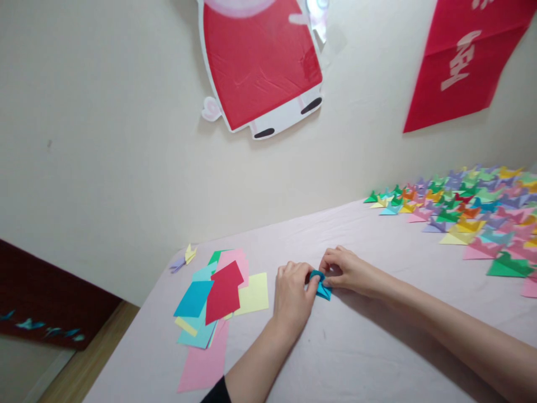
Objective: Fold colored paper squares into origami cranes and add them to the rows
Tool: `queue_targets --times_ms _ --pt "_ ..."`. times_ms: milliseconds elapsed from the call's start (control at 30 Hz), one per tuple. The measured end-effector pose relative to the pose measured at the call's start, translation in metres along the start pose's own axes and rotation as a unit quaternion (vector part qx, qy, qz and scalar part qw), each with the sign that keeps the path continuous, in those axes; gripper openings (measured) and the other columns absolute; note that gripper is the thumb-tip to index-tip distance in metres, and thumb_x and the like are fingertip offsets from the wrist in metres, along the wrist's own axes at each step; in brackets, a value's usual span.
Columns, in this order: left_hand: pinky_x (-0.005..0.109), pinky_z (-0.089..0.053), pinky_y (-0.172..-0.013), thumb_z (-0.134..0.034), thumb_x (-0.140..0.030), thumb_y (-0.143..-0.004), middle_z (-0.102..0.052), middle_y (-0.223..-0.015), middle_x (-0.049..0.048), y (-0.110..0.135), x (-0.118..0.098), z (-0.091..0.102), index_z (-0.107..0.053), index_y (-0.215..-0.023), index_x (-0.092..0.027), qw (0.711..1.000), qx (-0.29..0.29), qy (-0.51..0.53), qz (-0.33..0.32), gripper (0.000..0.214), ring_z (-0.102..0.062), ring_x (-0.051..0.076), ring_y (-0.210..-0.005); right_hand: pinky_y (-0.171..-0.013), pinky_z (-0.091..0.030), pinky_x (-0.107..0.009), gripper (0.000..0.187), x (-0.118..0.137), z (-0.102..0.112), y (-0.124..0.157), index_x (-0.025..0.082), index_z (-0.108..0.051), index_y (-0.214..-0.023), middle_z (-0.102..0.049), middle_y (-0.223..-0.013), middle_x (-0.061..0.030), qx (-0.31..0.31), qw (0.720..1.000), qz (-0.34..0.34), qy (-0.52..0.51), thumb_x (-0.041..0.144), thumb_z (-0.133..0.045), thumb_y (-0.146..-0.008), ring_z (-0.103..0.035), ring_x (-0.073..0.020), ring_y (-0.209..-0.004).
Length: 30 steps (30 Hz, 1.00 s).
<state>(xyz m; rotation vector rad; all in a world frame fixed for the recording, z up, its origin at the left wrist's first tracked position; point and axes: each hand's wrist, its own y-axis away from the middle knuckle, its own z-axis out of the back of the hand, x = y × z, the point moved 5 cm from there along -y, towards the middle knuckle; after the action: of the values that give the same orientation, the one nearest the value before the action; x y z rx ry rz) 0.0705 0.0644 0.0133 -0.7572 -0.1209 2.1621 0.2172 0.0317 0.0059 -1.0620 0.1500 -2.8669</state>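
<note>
Item: blue folded paper (322, 287), small, partly creased, lying low on the table (377, 352) near the middle of the view, between both hands.

Left hand (293, 296): forearm enters from the lower edge, dark sleeve at the elbow end, and the wrist is straight. The back of the hand faces up and the fingers are curled. The grip is pressed together on the paper's left edge, pinching it.

Right hand (350, 271): forearm comes in from the right, low along the table. The knuckles are raised and the fingertips bent down. The grip is closed on the paper's upper right part.

Adjacent, left: loose coloured sheets (222, 294) overlapping, with red on top, then blue, yellow and pink.

Far left corner: two small folded figures (184, 259).

Right: rows of folded paper figures (470, 218), many colours, well apart from the hands.

Wall: red cartoon cut-out (262, 61) and red banner (465, 61).
</note>
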Motion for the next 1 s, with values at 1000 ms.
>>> queue_targets --times_ms 1000 --pt "0.035 -0.034 -0.082 -0.067 -0.018 -0.086 -0.064 -0.087 -0.0029 -0.0004 -0.0071 0.0056 -0.058 -0.088 -0.023 0.999 0.001 0.032 -0.013 0.01 -0.055 0.02 -0.086 -0.074 -0.037 -0.03 0.007 0.0058 -0.0046 0.0006 0.02 -0.067 -0.071 -0.065 -0.074 -0.0019 -0.032 0.999 -0.007 0.037 0.015 -0.067 -0.074 -0.053 -0.0207 -0.081"
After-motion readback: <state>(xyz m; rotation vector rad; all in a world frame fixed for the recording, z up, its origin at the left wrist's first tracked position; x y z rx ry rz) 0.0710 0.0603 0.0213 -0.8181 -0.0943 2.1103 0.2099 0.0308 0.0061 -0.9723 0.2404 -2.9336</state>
